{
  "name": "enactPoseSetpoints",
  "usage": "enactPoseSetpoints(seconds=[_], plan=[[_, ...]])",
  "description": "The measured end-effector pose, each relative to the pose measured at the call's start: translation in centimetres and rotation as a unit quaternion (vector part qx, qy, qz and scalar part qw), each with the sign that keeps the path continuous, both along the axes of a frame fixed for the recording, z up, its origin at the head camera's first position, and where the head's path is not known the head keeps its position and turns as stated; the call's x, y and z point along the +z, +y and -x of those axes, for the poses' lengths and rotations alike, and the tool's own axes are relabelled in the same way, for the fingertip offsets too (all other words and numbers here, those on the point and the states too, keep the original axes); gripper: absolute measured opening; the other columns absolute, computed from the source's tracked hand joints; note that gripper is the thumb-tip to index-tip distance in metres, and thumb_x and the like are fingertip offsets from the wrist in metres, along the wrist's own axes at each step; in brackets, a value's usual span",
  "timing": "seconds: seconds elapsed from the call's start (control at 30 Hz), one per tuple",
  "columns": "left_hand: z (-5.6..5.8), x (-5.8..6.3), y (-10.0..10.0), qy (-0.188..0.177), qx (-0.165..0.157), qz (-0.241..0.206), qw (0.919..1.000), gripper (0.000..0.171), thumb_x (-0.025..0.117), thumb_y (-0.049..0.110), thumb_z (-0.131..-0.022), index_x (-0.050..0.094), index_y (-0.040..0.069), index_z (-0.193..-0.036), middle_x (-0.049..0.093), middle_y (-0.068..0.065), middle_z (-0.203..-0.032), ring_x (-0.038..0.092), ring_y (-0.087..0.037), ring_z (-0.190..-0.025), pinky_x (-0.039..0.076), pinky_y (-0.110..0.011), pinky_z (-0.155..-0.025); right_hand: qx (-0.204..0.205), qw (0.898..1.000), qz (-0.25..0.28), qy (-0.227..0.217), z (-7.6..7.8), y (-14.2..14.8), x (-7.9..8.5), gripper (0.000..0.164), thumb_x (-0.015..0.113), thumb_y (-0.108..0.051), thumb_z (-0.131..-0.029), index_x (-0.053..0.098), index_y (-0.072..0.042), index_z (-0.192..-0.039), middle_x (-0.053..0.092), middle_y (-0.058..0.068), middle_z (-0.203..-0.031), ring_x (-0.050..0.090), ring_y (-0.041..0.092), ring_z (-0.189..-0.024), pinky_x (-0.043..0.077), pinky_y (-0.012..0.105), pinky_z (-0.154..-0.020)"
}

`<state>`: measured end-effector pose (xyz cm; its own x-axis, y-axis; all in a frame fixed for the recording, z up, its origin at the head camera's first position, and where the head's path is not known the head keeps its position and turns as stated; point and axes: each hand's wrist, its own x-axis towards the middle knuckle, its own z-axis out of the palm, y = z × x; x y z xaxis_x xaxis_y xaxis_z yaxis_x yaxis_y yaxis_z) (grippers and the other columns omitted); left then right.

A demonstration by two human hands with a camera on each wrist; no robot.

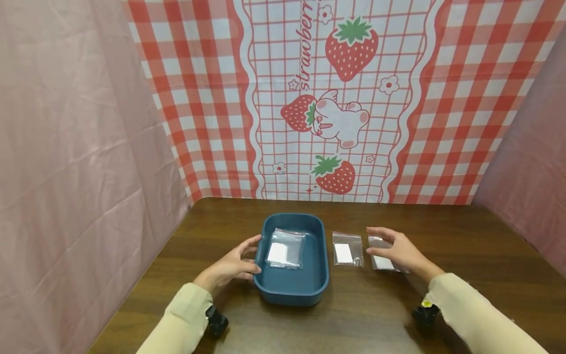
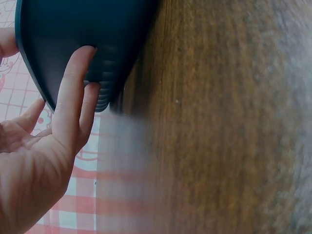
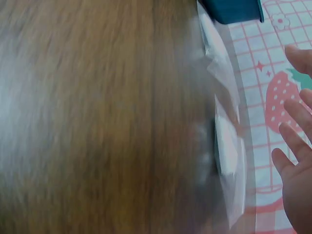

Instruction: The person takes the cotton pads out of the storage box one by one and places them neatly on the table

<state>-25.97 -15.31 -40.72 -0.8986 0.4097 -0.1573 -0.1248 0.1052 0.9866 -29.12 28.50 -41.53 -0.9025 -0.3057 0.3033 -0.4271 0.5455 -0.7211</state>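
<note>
My left hand [image 1: 234,265] rests its fingers against the left side of a blue plastic bin [image 1: 325,275]. In the left wrist view, extended fingertips [image 2: 80,56] touch the bin's outer wall [image 2: 117,29]. Inside the bin lie clear zip bags [image 1: 294,246] with a white card showing. My right hand [image 1: 398,248] hovers over another clear zip bag [image 1: 383,264] and partly hides it. In the right wrist view the right fingers [image 3: 297,136] are spread above that bag [image 3: 226,151], apart from it. One more zip bag [image 1: 347,250] lies between bin and right hand.
All of this is on a dark wooden table [image 1: 362,319]. A strawberry-print checked cloth [image 1: 331,123] hangs behind its back edge, and pink curtains [image 1: 88,147] close off both sides. Black wrist cameras [image 1: 216,322] hang below the sleeves.
</note>
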Motion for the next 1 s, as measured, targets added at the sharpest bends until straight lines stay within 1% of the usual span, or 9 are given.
enactPoseSetpoints(seconds=[0.07,0.17,0.3,0.43,0.53,0.67,0.8,1.0], plan=[[0.0,0.0,0.0,0.003,-0.001,-0.002,1.0,0.085,0.066,-0.008,-0.076,0.025,0.015,-0.147,0.029,-0.025,-0.14,0.054,-0.033,-0.105,0.053,-0.04,-0.07,0.005,1.0,0.008,-0.001,0.0,-0.4,0.2,0.058,0.075,-0.023,-0.078,0.054,0.002,-0.126,0.054,0.019,-0.126,0.044,0.04,-0.12,0.032,0.05,-0.099],[0.0,-0.1,0.0,0.006,-0.003,-0.007,1.0,0.085,0.066,-0.009,-0.076,0.024,0.014,-0.147,0.028,-0.025,-0.14,0.053,-0.033,-0.107,0.053,-0.04,-0.069,0.01,1.0,0.019,-0.009,0.0,-1.0,0.5,0.057,0.075,-0.02,-0.079,0.054,0.0,-0.127,0.053,0.02,-0.127,0.044,0.041,-0.119,0.032,0.053,-0.099],[0.0,-0.2,0.0,0.003,0.0,-0.001,1.0,0.086,0.067,-0.008,-0.076,0.025,0.016,-0.147,0.028,-0.025,-0.14,0.056,-0.031,-0.103,0.054,-0.04,-0.07,0.015,0.999,0.031,-0.02,-0.1,-1.7,0.9,0.055,0.074,-0.019,-0.08,0.054,-0.001,-0.127,0.052,0.021,-0.127,0.044,0.042,-0.119,0.032,0.056,-0.097],[-0.1,0.0,0.1,0.003,0.004,0.009,0.9999,0.086,0.068,-0.008,-0.076,0.025,0.016,-0.147,0.029,-0.025,-0.14,0.057,-0.029,-0.098,0.054,-0.04,-0.07,0.021,0.999,0.039,-0.023,0.0,-2.4,1.2,0.054,0.073,-0.02,-0.081,0.054,0.0,-0.126,0.052,0.021,-0.127,0.042,0.043,-0.12,0.032,0.057,-0.097],[-0.1,0.1,0.1,0.005,0.002,0.008,0.9999,0.086,0.068,-0.008,-0.076,0.025,0.016,-0.147,0.029,-0.025,-0.14,0.057,-0.029,-0.099,0.053,-0.04,-0.07,0.021,0.999,0.043,-0.022,0.3,-2.9,1.4,0.053,0.073,-0.019,-0.081,0.053,0.0,-0.127,0.052,0.02,-0.128,0.042,0.042,-0.121,0.032,0.057,-0.098],[-0.1,0.0,0.1,0.006,-0.001,0.001,1.0,0.086,0.068,-0.008,-0.076,0.025,0.015,-0.147,0.029,-0.025,-0.139,0.055,-0.032,-0.104,0.053,-0.041,-0.07,0.025,0.998,0.05,-0.018,0.9,-3.6,1.6,0.051,0.073,-0.018,-0.081,0.054,-0.001,-0.126,0.053,0.019,-0.127,0.043,0.04,-0.121,0.03,0.056,-0.099],[-0.1,0.0,0.0,0.006,-0.003,-0.002,1.0,0.087,0.068,-0.007,-0.075,0.024,0.014,-0.147,0.029,-0.025,-0.139,0.053,-0.033,-0.106,0.053,-0.041,-0.071,0.031,0.997,0.062,-0.019,1.3,-4.5,1.9,0.052,0.074,-0.019,-0.08,0.055,-0.001,-0.125,0.054,0.018,-0.127,0.044,0.038,-0.121,0.031,0.057,-0.098],[0.0,0.0,0.0,0.005,-0.003,-0.002,1.0,0.087,0.068,-0.007,-0.075,0.024,0.015,-0.147,0.029,-0.025,-0.139,0.054,-0.033,-0.106,0.053,-0.041,-0.071,0.03,0.996,0.078,-0.018,1.7,-6.0,2.2,0.051,0.074,-0.017,-0.079,0.056,0.0,-0.124,0.055,0.021,-0.124,0.045,0.037,-0.119,0.031,0.056,-0.099]])
